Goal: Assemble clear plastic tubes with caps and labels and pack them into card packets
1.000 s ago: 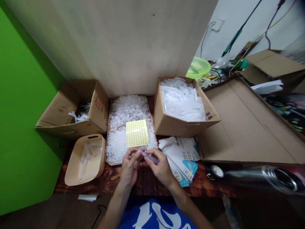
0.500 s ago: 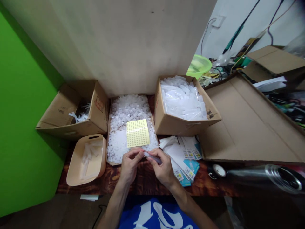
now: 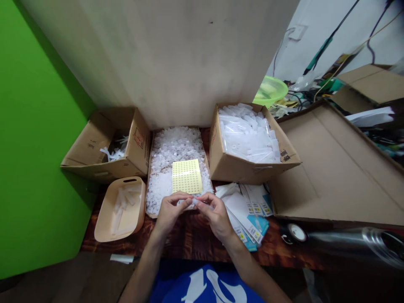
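My left hand (image 3: 171, 210) and my right hand (image 3: 217, 216) meet over the near edge of a shallow carton. Between their fingertips is a translucent plastic tube (image 3: 195, 202), pinched from both sides and mostly covered by the fingers. Just beyond the fingers a yellow sticker sheet (image 3: 187, 176) with rows of small dark marks lies on a heap of small clear-white plastic pieces (image 3: 177, 142) that fills the carton. To the left, a beige plastic basket (image 3: 101, 223) holds several translucent tubes (image 3: 122, 198).
A cardboard box (image 3: 240, 170) full of translucent tubes stands at the back right, another box (image 3: 94, 170) at the back left. Printed cards (image 3: 249, 229) lie right of my hands, near a tape roll (image 3: 297, 232) and a steel flask (image 3: 344, 242). A green panel (image 3: 38, 147) bounds the left.
The view has shifted slightly, so the scene sits further right. My fingers have changed their grip on the tube, which now shows less between the hands.
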Motion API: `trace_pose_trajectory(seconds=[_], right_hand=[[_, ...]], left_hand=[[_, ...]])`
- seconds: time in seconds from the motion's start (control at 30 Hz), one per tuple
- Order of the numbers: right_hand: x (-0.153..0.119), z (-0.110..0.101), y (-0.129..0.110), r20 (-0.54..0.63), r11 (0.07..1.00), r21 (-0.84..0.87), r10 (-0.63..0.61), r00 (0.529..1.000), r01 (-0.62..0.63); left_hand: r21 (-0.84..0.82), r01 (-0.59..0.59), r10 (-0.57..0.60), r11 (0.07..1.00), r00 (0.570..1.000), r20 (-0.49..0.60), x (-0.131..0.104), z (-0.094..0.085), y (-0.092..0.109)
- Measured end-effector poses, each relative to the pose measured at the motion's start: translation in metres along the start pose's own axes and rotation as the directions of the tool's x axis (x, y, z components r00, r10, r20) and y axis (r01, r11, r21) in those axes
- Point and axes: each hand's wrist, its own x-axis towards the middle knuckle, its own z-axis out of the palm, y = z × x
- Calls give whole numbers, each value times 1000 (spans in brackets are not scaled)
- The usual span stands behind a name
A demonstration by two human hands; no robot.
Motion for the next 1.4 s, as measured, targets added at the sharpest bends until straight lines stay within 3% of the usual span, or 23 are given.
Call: trace_pose_trajectory(seconds=[0.1,0.17,0.2,0.27,0.37,0.53,0.67,0.73,0.8,0.9,0.97,1.03,1.17,1.3,1.4], right_hand=[[7,-3,-5,-20,999,-22,-24,999,24],[12,-7,-9,-71,995,-68,-73,995,68],[13,-9,-10,-89,993,-85,-85,992,78],[14,-14,-10,-108,991,-110,-93,990,81],[10,-20,-7,-105,987,-139,-90,990,75],[3,-23,-2,-106,988,-142,-76,991,60],[1,-25,-2,-113,975,-208,-100,989,75],[1,-25,-3,-125,962,-258,-122,985,87],[2,-25,-5,-124,953,-275,-166,978,127],[3,-20,-11,-94,948,-238,-239,966,212],[4,-16,-16,-73,942,-225,-273,959,250],[3,-12,-20,-45,924,-246,-311,949,291],[2,-9,-22,16,893,-269,-369,929,360],[-1,-14,-20,-57,910,-255,-352,934,327],[-3,-17,-18,-89,922,-239,-333,939,304]], left_hand=[[380,-54,15,923,994,106,32,-34,4],[696,-35,28,717,999,21,58,-55,4],[767,-16,39,641,999,-13,70,-63,3],[834,-2,49,551,998,-30,90,-71,1],[865,-26,44,500,999,5,106,-68,-3],[892,-30,54,452,999,6,109,-56,-6],[898,31,112,439,990,-89,103,-61,-2],[881,68,172,468,971,-167,92,-63,4],[814,13,250,580,949,-193,75,-61,13],[619,-233,369,750,924,-99,42,-48,27],[506,-348,414,789,910,-19,22,-36,35],[419,-391,423,820,906,16,7,-24,39],[327,-379,399,866,917,7,-5,-13,36],[222,-334,353,916,935,-48,-4,-10,30],[18,-229,230,973,969,-88,-2,-3,25]])
